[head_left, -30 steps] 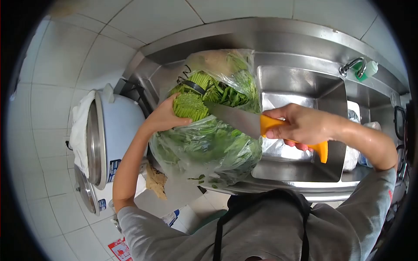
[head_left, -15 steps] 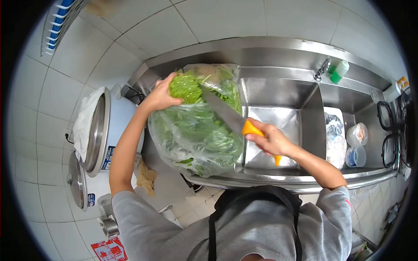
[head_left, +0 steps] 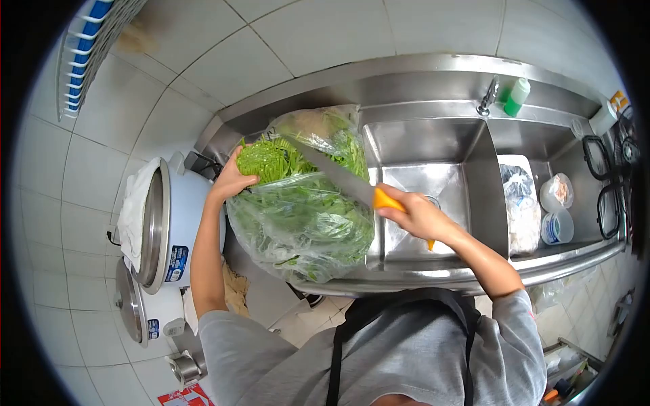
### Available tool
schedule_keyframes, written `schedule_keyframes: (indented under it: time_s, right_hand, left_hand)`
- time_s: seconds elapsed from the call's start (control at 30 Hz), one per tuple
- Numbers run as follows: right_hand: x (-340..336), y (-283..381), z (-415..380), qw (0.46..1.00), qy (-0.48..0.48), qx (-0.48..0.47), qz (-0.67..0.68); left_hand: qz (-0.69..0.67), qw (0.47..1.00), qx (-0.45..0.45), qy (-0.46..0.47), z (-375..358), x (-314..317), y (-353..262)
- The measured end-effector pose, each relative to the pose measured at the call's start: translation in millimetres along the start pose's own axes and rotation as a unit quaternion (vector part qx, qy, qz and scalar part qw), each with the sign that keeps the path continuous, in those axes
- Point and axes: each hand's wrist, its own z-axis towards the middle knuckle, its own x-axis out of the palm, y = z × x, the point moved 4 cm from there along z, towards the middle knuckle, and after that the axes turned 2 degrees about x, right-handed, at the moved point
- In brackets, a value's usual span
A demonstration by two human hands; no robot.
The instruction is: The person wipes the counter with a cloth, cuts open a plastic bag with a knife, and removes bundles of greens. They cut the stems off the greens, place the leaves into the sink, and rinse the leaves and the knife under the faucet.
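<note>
Seen from above, both our bare arms reach forward from grey short sleeves. Our left arm stretches nearly straight, its hand (head_left: 232,181) cupped with fingers curled in a grasp. Our right arm bends at the elbow and angles inward, its hand (head_left: 413,215) closed in a tight fist, knuckles up

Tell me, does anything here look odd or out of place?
The big clear bag of greens sits at the counter's front edge, its bulk bulging past the sink's rim. The left hand grips the cut stems; the right hand holds an orange-handled knife across them.
</note>
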Motion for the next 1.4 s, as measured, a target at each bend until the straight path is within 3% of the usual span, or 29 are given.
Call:
schedule_keyframes:
  time_s: [0.07, 0.13, 0.33, 0.4, 0.53, 0.63, 0.7, 0.83, 0.9, 1.03, 1.1, 1.17, 1.23, 1.4]
  right_hand:
    - [-21.1, 4.7, -11.4, 1.000, -0.017, 0.002, -0.017]
    - [-35.2, 6.6, -18.6, 0.974, 0.101, 0.205, 0.001]
    - [11.0, -7.5, 38.0, 0.974, 0.144, 0.164, 0.055]
    - [39.2, -13.3, 66.3, 0.994, 0.098, 0.031, 0.044]
    - [45.0, 20.2, 64.2, 0.992, 0.090, 0.074, 0.045]
    - [33.6, 2.9, 45.6, 0.986, 0.056, 0.109, 0.112]
    - [24.5, -10.6, 32.7, 0.972, 0.043, 0.152, 0.171]
    - [-5.9, -11.7, 8.0, 0.961, -0.011, 0.158, 0.227]
    - [-22.1, -4.2, -1.9, 0.962, -0.037, 0.161, 0.219]
    - [-57.3, 21.8, -17.5, 0.973, -0.085, 0.139, 0.161]
    - [-71.1, 41.7, -20.0, 0.979, -0.098, 0.115, 0.133]
    - [-79.9, 60.0, -17.2, 0.987, -0.100, 0.101, 0.072]
    - [-89.6, 74.2, -14.3, 0.990, -0.101, 0.095, 0.009]
    - [-107.6, 104.4, -15.7, 0.975, -0.187, -0.033, -0.112]
  left_hand:
    - [-0.020, 1.000, -0.001, 0.009, 2.8, -1.7, 6.8]
    - [-0.040, 0.999, 0.001, 0.021, 4.7, -0.8, 6.9]
    - [-0.013, 1.000, -0.006, 0.012, 5.4, -2.0, 9.4]
    - [0.011, 1.000, 0.022, -0.007, 5.8, -0.7, -2.4]
    - [0.030, 0.999, -0.020, -0.038, 19.2, 2.0, -20.5]
    - [0.236, 0.969, 0.075, -0.020, 51.2, 16.5, -72.3]
    - [0.309, 0.940, 0.128, 0.060, 74.8, 39.2, -109.5]
    - [0.358, 0.917, 0.162, 0.064, 90.9, 67.6, -163.9]
    - [0.357, 0.905, 0.233, 0.003, 91.8, 68.4, -185.6]
    - [0.309, 0.906, 0.278, -0.085, 72.6, 53.4, -218.4]
    - [0.267, 0.859, 0.361, -0.246, 59.3, 39.1, -222.6]
    - [0.239, 0.865, 0.362, -0.254, 44.6, 33.2, -231.4]
    - [0.074, 0.906, 0.304, -0.286, 34.5, 26.2, -235.0]
    - [-0.069, 0.898, 0.241, -0.361, 22.0, 17.2, -250.5]
